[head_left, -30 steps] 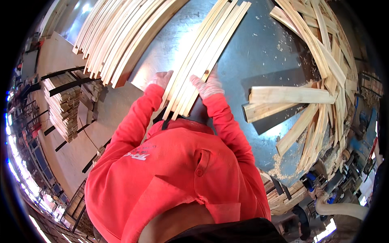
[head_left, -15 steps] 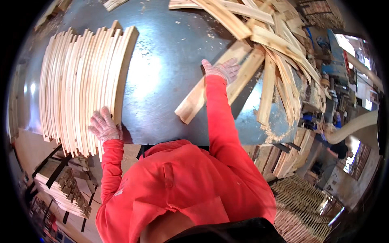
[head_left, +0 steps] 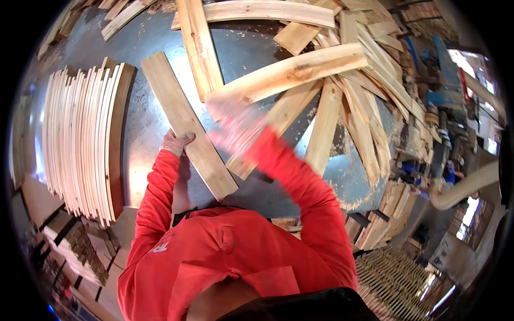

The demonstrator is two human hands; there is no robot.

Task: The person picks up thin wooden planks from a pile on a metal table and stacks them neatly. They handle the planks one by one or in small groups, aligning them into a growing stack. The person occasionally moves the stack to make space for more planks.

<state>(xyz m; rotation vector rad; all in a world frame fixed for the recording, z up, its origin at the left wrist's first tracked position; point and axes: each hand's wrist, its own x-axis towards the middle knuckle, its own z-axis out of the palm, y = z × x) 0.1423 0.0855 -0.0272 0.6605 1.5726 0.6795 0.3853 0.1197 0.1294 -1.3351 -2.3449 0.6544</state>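
My left hand [head_left: 176, 143], in a pale glove, is closed on the left edge of a flat wooden board [head_left: 184, 120], its thumb lying over the top face. That board slants across the metal table, its lower end towards me. To its right is my gloved right hand [head_left: 238, 128], smeared by motion, so its fingers cannot be read. It is close to the near ends of a knotted plank [head_left: 300, 69] and an upright-lying plank [head_left: 198, 48]. A row of narrow boards set on edge [head_left: 83, 139] stands at the left.
Loose boards [head_left: 369, 117] lie heaped on the right of the metal table [head_left: 147, 101], with sawdust among them. More planks [head_left: 126, 18] lie at the far side. Stacked wood [head_left: 75, 251] stands below at left, and slatted stacks [head_left: 399, 278] at lower right. A pale hose [head_left: 466, 184] curves at far right.
My left hand has left the row of boards and taken hold of a single board. My right hand has moved left and nearer. Several planks now lie differently across the table's middle.
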